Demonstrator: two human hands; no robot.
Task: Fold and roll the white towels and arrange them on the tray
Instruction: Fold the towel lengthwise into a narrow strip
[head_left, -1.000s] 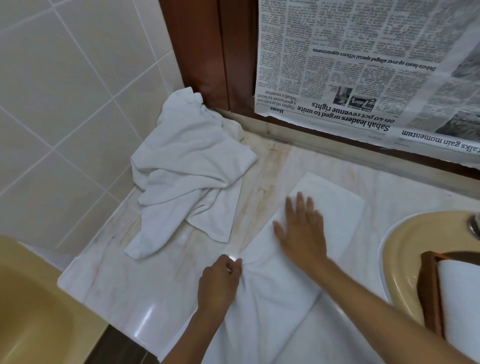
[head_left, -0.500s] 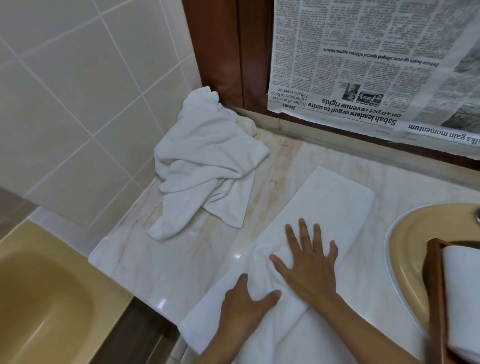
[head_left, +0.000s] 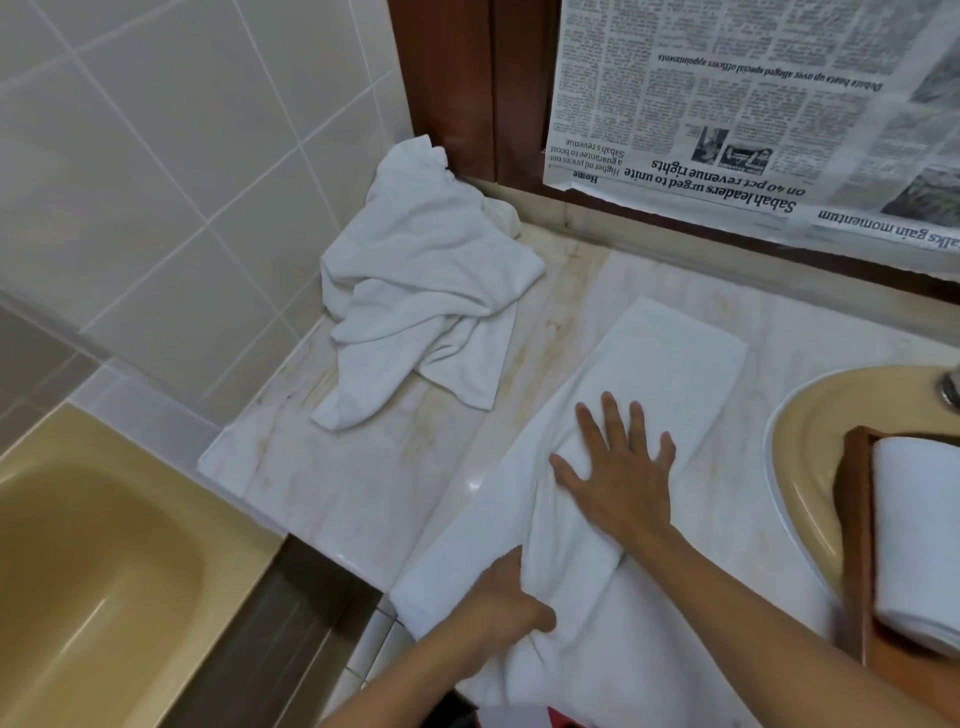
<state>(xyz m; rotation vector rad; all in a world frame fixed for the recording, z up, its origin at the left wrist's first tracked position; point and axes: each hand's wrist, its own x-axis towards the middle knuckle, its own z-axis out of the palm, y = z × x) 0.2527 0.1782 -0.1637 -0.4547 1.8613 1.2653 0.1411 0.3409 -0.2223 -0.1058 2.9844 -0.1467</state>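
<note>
Right grip (head_left: 621, 470) spread flat on the long folded towel (head_left: 675, 358) mid-frame, left grip (head_left: 511, 605) pinching its lower fold, crumpled towel (head_left: 421, 296) upper left.

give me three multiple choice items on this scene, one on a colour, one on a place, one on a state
1. The sink is: A white, B yellowish beige, C blue.
2. The crumpled towel lies: A in the sink, B on the floor, C in the counter's far left corner.
3. The right hand is: A flat on the long towel, B a fist, C holding newspaper.
Key: B, its basin is beige; C, it sits against the tiled wall; A, its fingers lie spread and straight on the cloth.
</note>
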